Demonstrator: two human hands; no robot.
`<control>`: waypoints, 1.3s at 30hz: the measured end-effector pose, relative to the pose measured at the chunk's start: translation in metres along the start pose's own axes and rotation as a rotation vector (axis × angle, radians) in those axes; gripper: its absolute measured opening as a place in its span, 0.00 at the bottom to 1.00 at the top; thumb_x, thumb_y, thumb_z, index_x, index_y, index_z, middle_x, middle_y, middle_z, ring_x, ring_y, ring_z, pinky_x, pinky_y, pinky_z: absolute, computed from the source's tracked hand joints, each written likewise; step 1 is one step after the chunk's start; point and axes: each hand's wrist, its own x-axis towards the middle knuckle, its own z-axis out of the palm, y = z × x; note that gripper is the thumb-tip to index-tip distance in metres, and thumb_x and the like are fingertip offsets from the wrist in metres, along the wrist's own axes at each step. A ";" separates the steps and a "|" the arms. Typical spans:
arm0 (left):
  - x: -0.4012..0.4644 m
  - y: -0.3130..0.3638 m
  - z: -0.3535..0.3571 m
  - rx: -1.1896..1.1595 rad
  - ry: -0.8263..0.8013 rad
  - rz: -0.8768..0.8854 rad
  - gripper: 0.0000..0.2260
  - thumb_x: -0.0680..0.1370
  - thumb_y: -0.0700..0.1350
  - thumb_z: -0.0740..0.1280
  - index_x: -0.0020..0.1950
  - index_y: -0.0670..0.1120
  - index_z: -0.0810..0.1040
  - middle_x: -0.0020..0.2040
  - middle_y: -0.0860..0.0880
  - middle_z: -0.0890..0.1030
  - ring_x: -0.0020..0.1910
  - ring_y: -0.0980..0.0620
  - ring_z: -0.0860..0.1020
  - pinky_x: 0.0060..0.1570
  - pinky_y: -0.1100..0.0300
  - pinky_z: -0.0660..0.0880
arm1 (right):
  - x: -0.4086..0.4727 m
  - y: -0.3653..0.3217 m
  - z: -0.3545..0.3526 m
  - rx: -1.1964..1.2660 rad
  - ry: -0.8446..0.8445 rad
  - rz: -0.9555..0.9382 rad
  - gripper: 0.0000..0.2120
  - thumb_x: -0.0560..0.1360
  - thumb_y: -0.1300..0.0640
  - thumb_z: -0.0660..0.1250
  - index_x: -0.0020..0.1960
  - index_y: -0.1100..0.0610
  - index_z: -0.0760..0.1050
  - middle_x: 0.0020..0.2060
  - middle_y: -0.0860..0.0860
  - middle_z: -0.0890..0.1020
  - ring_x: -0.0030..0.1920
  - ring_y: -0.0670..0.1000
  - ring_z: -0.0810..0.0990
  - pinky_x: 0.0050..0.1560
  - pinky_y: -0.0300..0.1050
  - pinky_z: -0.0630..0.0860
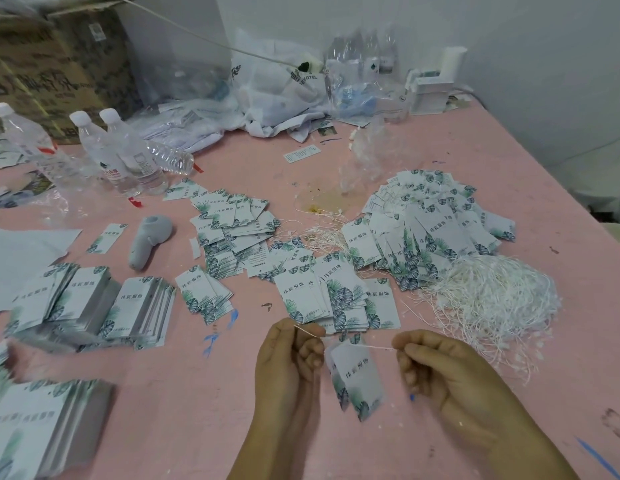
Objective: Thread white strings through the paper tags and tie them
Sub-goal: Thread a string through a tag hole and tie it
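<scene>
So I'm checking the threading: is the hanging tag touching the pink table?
Cannot tell. In the head view the tag dangles from the string between both hands, but no gap above the table shows.

One view only: a wide-angle camera worn on the person's head.
Position: above the near edge of the pink desk [440,161], at the wearer's own height.
Facing: forward and steeply down, across the desk toward the white wall [405,26] at the back.
Nearness: closest to the left hand [288,362] and right hand [450,372], which enter from the bottom edge with forearms cut off by the frame; the far side of the desk with the cardboard boxes [52,64] lies well apart, at the top.
Distortion: desk edges bow outward and the outer parts look soft.
Shared ground: not applicable, no second view.
</scene>
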 end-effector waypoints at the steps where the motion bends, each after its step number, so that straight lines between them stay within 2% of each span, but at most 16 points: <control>1: -0.001 0.002 0.001 0.008 0.003 -0.001 0.09 0.84 0.39 0.55 0.46 0.42 0.71 0.33 0.41 0.81 0.26 0.52 0.75 0.23 0.64 0.70 | -0.001 0.000 -0.001 0.013 -0.007 -0.003 0.09 0.67 0.65 0.66 0.43 0.63 0.84 0.33 0.59 0.80 0.29 0.50 0.77 0.28 0.39 0.75; 5: -0.007 0.002 0.006 0.195 -0.026 0.039 0.10 0.84 0.39 0.56 0.44 0.43 0.72 0.30 0.46 0.76 0.23 0.54 0.70 0.22 0.65 0.68 | -0.004 0.000 0.006 -0.012 -0.019 -0.055 0.11 0.70 0.65 0.66 0.49 0.62 0.84 0.37 0.60 0.82 0.34 0.51 0.80 0.33 0.40 0.78; 8: -0.014 -0.002 0.012 0.307 -0.078 0.093 0.08 0.80 0.40 0.63 0.43 0.44 0.77 0.29 0.47 0.74 0.25 0.54 0.69 0.25 0.65 0.68 | -0.004 0.002 0.018 -0.103 0.020 -0.126 0.09 0.75 0.67 0.65 0.51 0.59 0.82 0.39 0.62 0.84 0.35 0.53 0.82 0.35 0.40 0.79; 12: -0.027 -0.005 0.021 0.342 -0.181 0.125 0.03 0.74 0.41 0.72 0.42 0.48 0.83 0.31 0.44 0.78 0.27 0.52 0.73 0.27 0.63 0.71 | 0.000 0.006 0.038 -0.043 0.073 -0.148 0.06 0.77 0.69 0.64 0.51 0.66 0.79 0.40 0.63 0.85 0.34 0.52 0.83 0.33 0.39 0.79; 15: -0.034 -0.003 0.024 0.385 -0.214 0.182 0.04 0.73 0.41 0.69 0.43 0.49 0.83 0.32 0.42 0.80 0.28 0.51 0.76 0.29 0.62 0.74 | -0.001 0.007 0.047 0.112 0.116 -0.120 0.07 0.78 0.67 0.63 0.52 0.64 0.79 0.44 0.62 0.85 0.36 0.51 0.84 0.34 0.38 0.79; 18: -0.041 -0.002 0.026 0.455 -0.238 0.250 0.06 0.74 0.40 0.68 0.44 0.49 0.82 0.34 0.42 0.82 0.31 0.50 0.78 0.32 0.61 0.76 | -0.002 0.008 0.050 0.181 0.160 -0.137 0.08 0.79 0.65 0.62 0.54 0.61 0.78 0.46 0.61 0.85 0.44 0.53 0.86 0.39 0.39 0.81; 22: -0.050 -0.006 0.030 0.566 -0.258 0.292 0.07 0.73 0.39 0.68 0.46 0.50 0.84 0.36 0.44 0.84 0.33 0.52 0.80 0.37 0.62 0.77 | -0.004 0.012 0.059 0.238 0.183 -0.133 0.09 0.80 0.65 0.60 0.55 0.61 0.77 0.46 0.60 0.86 0.38 0.52 0.84 0.33 0.41 0.79; 23: -0.050 -0.007 0.031 0.599 -0.257 0.301 0.08 0.73 0.39 0.69 0.45 0.52 0.84 0.38 0.45 0.84 0.35 0.52 0.80 0.39 0.62 0.78 | -0.004 0.014 0.061 0.237 0.188 -0.137 0.09 0.80 0.65 0.60 0.56 0.61 0.77 0.46 0.60 0.86 0.38 0.51 0.83 0.36 0.42 0.79; 26: -0.051 -0.012 0.032 0.706 -0.249 0.316 0.12 0.74 0.36 0.72 0.43 0.55 0.86 0.41 0.48 0.86 0.39 0.53 0.82 0.44 0.60 0.79 | -0.005 0.017 0.065 0.235 0.204 -0.162 0.10 0.79 0.65 0.60 0.57 0.62 0.77 0.49 0.60 0.85 0.47 0.54 0.85 0.53 0.51 0.79; 28: -0.052 -0.013 0.034 0.706 -0.221 0.305 0.13 0.73 0.35 0.73 0.42 0.54 0.86 0.40 0.48 0.86 0.39 0.55 0.82 0.43 0.63 0.78 | -0.006 0.018 0.068 0.240 0.226 -0.182 0.10 0.79 0.65 0.61 0.57 0.62 0.77 0.49 0.60 0.85 0.49 0.56 0.85 0.56 0.54 0.78; 31: -0.052 -0.012 0.038 0.591 -0.158 0.249 0.07 0.72 0.36 0.76 0.40 0.48 0.85 0.36 0.46 0.84 0.35 0.53 0.79 0.39 0.62 0.77 | -0.007 0.021 0.073 0.246 0.254 -0.200 0.09 0.79 0.65 0.61 0.55 0.61 0.78 0.49 0.60 0.85 0.50 0.56 0.85 0.54 0.50 0.81; 34: -0.052 -0.013 0.040 0.511 -0.107 0.211 0.06 0.72 0.32 0.74 0.39 0.41 0.83 0.33 0.43 0.82 0.33 0.52 0.78 0.35 0.62 0.77 | -0.008 0.024 0.075 0.206 0.237 -0.233 0.09 0.79 0.64 0.61 0.55 0.60 0.78 0.50 0.58 0.85 0.50 0.54 0.85 0.51 0.45 0.81; 37: -0.052 -0.013 0.041 0.472 -0.069 0.194 0.06 0.72 0.29 0.72 0.39 0.39 0.83 0.33 0.43 0.82 0.31 0.53 0.78 0.34 0.64 0.76 | -0.011 0.023 0.075 0.211 0.197 -0.243 0.10 0.77 0.63 0.62 0.57 0.60 0.78 0.50 0.57 0.86 0.51 0.53 0.85 0.44 0.39 0.81; 39: -0.050 -0.012 0.041 0.449 -0.055 0.188 0.08 0.72 0.28 0.71 0.38 0.39 0.82 0.32 0.42 0.81 0.30 0.52 0.77 0.33 0.65 0.75 | -0.013 0.020 0.072 0.137 0.196 -0.265 0.10 0.78 0.62 0.63 0.58 0.58 0.78 0.50 0.55 0.86 0.51 0.52 0.85 0.44 0.36 0.80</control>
